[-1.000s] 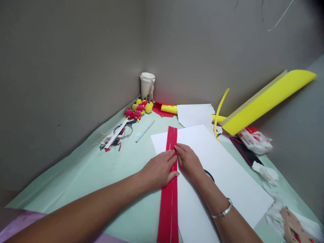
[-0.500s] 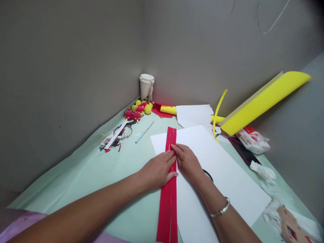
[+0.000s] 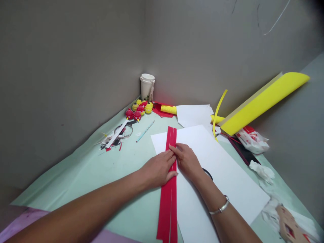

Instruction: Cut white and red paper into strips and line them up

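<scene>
Two long red strips point(image 3: 167, 202) lie side by side, partly over the left edge of a large white sheet point(image 3: 225, 168). Across the strips rests my left hand point(image 3: 160, 168), its fingers on top and its thumb apart at the right edge, with nothing gripped. My right hand point(image 3: 187, 160) touches the strips from the right, just above the left fingertips. Its fingers are drawn together at the strip; whether they pinch anything is too small to tell. A dark round object point(image 3: 207, 173) is partly hidden behind the right wrist.
At the back stand a white cup point(image 3: 147, 87) and small red and yellow lantern-like ornaments point(image 3: 137, 115). A pencil point(image 3: 145, 131) and scraps point(image 3: 115, 143) lie left. Rolled yellow sheet point(image 3: 263, 103), tissue pack point(image 3: 253, 140) and brown object point(image 3: 291, 224) are at right.
My right hand's fingertips have shifted slightly left over the red strips. My left hand stays in place on them.
</scene>
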Motion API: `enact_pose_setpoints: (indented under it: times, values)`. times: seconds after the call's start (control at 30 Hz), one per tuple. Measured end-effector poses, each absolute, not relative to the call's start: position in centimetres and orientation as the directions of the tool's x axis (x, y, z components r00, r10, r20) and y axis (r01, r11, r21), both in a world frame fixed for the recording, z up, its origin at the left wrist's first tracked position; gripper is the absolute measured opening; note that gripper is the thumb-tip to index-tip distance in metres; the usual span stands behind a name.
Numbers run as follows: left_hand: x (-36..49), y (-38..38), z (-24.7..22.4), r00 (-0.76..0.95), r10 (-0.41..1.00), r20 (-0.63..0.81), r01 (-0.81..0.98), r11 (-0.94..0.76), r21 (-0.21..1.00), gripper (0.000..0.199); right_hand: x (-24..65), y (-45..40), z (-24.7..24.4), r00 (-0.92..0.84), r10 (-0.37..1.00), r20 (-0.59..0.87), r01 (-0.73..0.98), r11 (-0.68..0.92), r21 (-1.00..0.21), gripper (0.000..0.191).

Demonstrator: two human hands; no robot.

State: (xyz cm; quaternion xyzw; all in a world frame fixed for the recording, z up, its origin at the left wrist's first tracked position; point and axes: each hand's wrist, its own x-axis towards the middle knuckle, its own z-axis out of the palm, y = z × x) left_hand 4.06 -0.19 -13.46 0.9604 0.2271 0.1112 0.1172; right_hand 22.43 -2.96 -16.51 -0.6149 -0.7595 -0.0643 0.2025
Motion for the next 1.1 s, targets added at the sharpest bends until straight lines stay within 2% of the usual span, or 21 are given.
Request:
enact_pose_setpoints:
  times: [0.47, 0.87, 1.0, 1.1]
  values:
    - [3.8, -0.2, -12.3, 0.876, 0.444, 0.187, 0.358, -0.86, 0.365, 0.041, 22.3, -3.1, -16.1, -0.166, 0.914, 0.37, 0.962, 0.233, -0.143, 0.043]
    - [3.8, -0.1, -12.3, 0.874, 0.445, 0.196, 0.341, -0.848, 0.404, 0.036, 22.1, -3.2, -15.6, -0.173, 0.927, 0.333, 0.967, 0.224, -0.121, 0.046]
    - [4.0, 0.4, -12.4, 0.797, 0.536, 0.278, 0.41, -0.819, 0.402, 0.023, 22.1, -3.1, -15.6, -0.179, 0.926, 0.332, 0.964, 0.232, -0.127, 0.045]
    - [4.1, 1.3, -12.7, 0.736, 0.569, 0.367, 0.452, -0.817, 0.358, 0.031, 22.0, -3.1, -15.5, -0.178, 0.924, 0.339, 0.967, 0.228, -0.114, 0.043]
